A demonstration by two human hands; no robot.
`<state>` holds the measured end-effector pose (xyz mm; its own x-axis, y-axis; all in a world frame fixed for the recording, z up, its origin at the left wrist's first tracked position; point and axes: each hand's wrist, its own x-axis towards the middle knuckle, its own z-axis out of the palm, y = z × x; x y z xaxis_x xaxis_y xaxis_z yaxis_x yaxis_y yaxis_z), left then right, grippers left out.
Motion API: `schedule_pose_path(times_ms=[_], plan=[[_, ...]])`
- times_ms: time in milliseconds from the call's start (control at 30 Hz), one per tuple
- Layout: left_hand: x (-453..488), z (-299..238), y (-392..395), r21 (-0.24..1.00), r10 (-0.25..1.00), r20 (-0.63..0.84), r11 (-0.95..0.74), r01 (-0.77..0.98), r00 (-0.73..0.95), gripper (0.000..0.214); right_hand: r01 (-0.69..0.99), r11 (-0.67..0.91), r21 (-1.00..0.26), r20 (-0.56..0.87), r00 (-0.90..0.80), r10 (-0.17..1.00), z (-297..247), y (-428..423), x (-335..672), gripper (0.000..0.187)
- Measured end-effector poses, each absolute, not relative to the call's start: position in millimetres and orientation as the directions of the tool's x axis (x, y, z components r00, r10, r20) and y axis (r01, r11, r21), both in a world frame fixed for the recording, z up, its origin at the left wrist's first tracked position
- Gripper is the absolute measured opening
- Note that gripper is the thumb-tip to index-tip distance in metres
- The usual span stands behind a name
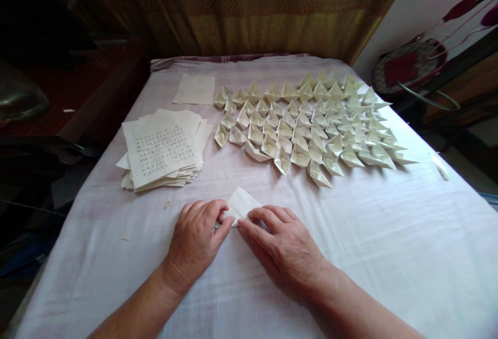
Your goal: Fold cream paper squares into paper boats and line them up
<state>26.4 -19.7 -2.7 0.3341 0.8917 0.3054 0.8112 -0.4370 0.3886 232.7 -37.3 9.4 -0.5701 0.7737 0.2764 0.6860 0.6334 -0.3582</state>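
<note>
A small folded piece of cream paper (241, 202) lies on the white cloth near the front middle. My left hand (196, 238) pinches its near left corner, fingers curled. My right hand (282, 248) presses on its near right edge with fingers bent down onto the paper. Beyond the hands, several folded paper boats (307, 124) stand in rows across the middle and right of the cloth. A stack of printed paper sheets (163, 150) sits to the left of the boats.
A single loose sheet (194, 89) lies at the far left of the white cloth-covered table (389, 235). A striped curtain (272, 10) hangs behind. Dark furniture stands to the left, and a round red-rimmed object (408, 67) to the right.
</note>
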Motion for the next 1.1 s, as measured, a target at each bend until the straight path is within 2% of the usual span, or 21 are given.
schedule_pose_path(times_ms=[600,767,1000,1100], plan=[[26.9,-3.7,-19.8,0.373,0.889,0.318,-0.437,0.818,0.330,0.009,0.723,0.578,-0.378,0.241,-0.526,0.816,7.7,-39.8,226.7,0.022],[27.1,-3.7,-19.3,0.377,0.894,0.307,-0.429,0.821,0.326,0.011,0.760,0.552,-0.342,0.197,-0.516,0.833,8.3,-42.2,222.7,0.018],[28.2,-3.9,-17.9,0.376,0.903,0.287,-0.414,0.829,0.320,0.012,0.754,0.587,-0.295,0.231,-0.540,0.809,1.3,-43.4,222.9,0.035],[26.6,-3.6,-18.0,0.384,0.904,0.267,-0.418,0.824,0.334,0.006,0.758,0.587,-0.284,0.245,-0.535,0.809,-0.4,-43.7,222.8,0.031]])
